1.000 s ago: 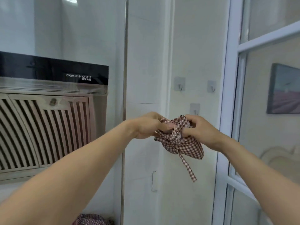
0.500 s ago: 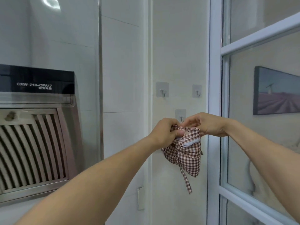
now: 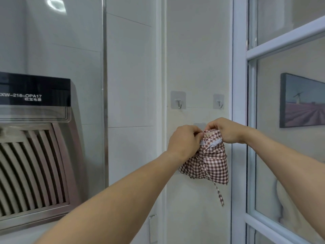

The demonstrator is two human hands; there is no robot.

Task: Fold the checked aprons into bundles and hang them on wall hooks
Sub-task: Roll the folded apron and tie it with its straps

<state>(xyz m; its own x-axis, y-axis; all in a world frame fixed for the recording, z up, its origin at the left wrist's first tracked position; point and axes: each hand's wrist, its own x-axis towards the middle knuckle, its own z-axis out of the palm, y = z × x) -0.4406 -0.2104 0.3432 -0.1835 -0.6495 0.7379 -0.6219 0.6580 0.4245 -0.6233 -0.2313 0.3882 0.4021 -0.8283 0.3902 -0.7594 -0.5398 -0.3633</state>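
Note:
A brown-and-white checked apron bundle [image 3: 209,161] hangs against the cream wall, one tie dangling below it. My left hand [image 3: 184,140] pinches its top left edge and my right hand [image 3: 226,129] pinches its top right edge. Both hands hold the top of the bundle right at the lower adhesive hook [image 3: 199,125], whose metal hook is hidden behind the fingers. Two more adhesive hooks, the left hook [image 3: 178,100] and the right hook [image 3: 219,101], sit bare higher on the wall.
A range hood [image 3: 35,138] with a slatted front juts out at the left. A white-framed glass door [image 3: 249,120] stands close on the right, with a framed picture [image 3: 302,101] seen through it.
Both hands raised the bundle and carried it closer to the wall, up to the lower hook. The view shifted right, so the range hood slid toward the left edge.

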